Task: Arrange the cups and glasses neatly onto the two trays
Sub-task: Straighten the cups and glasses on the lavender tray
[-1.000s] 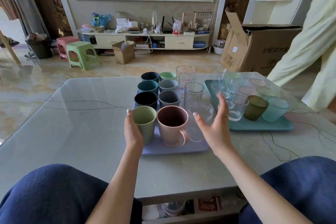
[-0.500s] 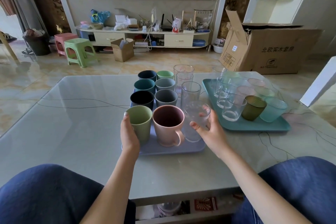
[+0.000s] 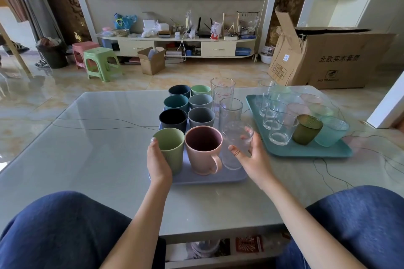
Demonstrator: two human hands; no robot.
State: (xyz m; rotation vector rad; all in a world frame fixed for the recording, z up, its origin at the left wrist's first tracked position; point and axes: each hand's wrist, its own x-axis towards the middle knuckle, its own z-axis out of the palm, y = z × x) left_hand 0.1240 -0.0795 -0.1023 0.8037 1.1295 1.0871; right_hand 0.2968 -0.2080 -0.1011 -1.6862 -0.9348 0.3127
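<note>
A lilac tray [image 3: 209,178] in the table's middle carries several coloured cups in two columns and a column of clear tall glasses on its right. My left hand [image 3: 157,160] grips the light green cup [image 3: 171,148] at the tray's near left corner. To its right stands a pink mug [image 3: 204,149] with its handle facing me. My right hand [image 3: 251,155] curls round the nearest clear glass [image 3: 235,144] at the near right of that tray. A teal tray [image 3: 306,152] to the right holds several clear and tinted glasses.
The glass-topped table [image 3: 98,148] has thin cracks or wires across it. A big cardboard box [image 3: 323,57] stands on the floor behind the right side. Green and pink stools [image 3: 100,63] and a TV cabinet [image 3: 175,46] are far back. My knees frame the near edge.
My right hand has come down from hovering open above the glasses and closed round the near clear glass. A person's pale sleeve at the right has left the view. My left hand stays on the green cup.
</note>
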